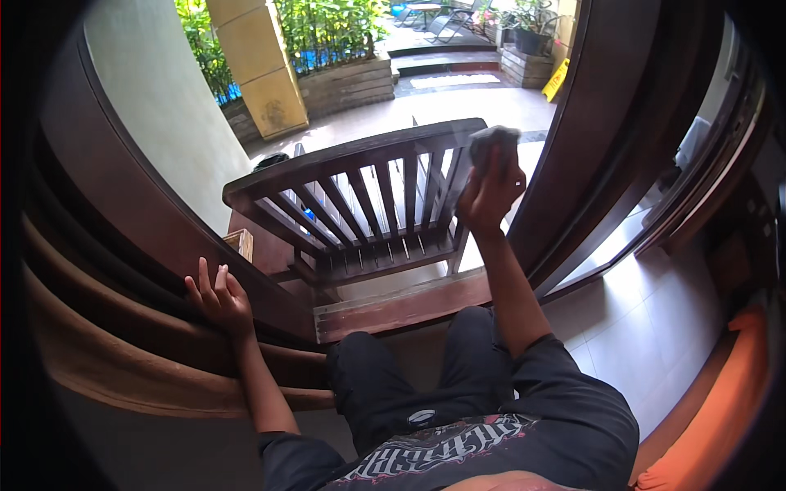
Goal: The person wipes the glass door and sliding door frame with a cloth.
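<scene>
My right hand (491,196) is raised and presses a dark grey cloth (496,142) against what looks like a window pane, in line with the upper right corner of a slatted wooden bench back (356,153). The bench stands beyond the pane. My left hand (218,297) is raised at the left with its fingers apart, beside the dark wooden window frame (147,190), and holds nothing. Whether its fingertips touch the frame cannot be told.
A reddish wooden sill (399,313) runs in front of my knees. A brown curtain (153,368) hangs at the left. At the right are a dark frame post (583,135) and an orange cushion (718,423). Outside stand a yellow floor sign (556,81) and a wooden planter (344,86).
</scene>
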Demonstrator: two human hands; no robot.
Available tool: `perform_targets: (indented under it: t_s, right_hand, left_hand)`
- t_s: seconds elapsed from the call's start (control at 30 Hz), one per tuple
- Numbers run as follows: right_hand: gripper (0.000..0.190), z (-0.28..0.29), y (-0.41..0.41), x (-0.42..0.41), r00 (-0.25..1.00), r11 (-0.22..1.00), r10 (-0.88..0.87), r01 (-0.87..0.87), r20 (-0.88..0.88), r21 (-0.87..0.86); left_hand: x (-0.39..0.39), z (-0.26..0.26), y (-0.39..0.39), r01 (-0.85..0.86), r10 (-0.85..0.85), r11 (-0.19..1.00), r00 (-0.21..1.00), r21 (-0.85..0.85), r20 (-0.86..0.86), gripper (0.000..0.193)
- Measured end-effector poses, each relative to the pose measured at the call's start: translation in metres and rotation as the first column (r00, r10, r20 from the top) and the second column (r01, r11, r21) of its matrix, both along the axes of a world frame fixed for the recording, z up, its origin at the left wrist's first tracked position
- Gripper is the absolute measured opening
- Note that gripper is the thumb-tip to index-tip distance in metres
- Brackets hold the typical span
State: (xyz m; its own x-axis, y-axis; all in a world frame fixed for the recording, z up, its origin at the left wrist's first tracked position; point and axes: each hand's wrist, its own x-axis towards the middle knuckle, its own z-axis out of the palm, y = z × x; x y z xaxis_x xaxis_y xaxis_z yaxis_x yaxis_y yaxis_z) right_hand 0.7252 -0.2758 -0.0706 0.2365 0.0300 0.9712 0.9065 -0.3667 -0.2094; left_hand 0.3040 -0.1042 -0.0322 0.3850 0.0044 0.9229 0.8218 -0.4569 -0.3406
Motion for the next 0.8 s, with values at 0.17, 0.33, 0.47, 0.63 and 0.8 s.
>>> perform_targets:
  t_s: [0.17,0.33,0.47,0.63,0.8]
  right_hand:
    - [0.054,0.008,-0.011,0.028,0.998,0.987,0.016,-0.007,-0.054,0.159]
    - [0.054,0.016,0.026,-0.032,0.987,0.984,0.131,-0.119,-0.091,0.130]
    - [0.054,-0.001,0.024,-0.031,0.994,0.997,0.072,-0.070,0.078,-0.026]
    - [0.052,-0.008,-0.010,0.027,0.995,0.991,-0.083,0.088,-0.061,0.098]
    - [0.052,-0.020,-0.028,0.041,0.990,0.995,-0.063,0.072,-0.127,0.073]
  left_hand:
    - [0.000,-0.002,-0.001,0.297,-0.319,0.946,0.923,-0.126,-0.215,0.020]
    - [0.007,0.014,-0.017,0.248,-0.292,0.949,0.926,-0.195,-0.241,0.014]
    - [0.003,0.003,-0.014,0.181,-0.240,0.957,0.932,-0.225,-0.272,0.029]
    - [0.006,0.004,-0.014,0.199,-0.240,0.965,0.934,-0.173,-0.263,0.038]
    - [0.002,0.004,-0.013,0.200,-0.242,0.963,0.935,-0.180,-0.259,0.041]
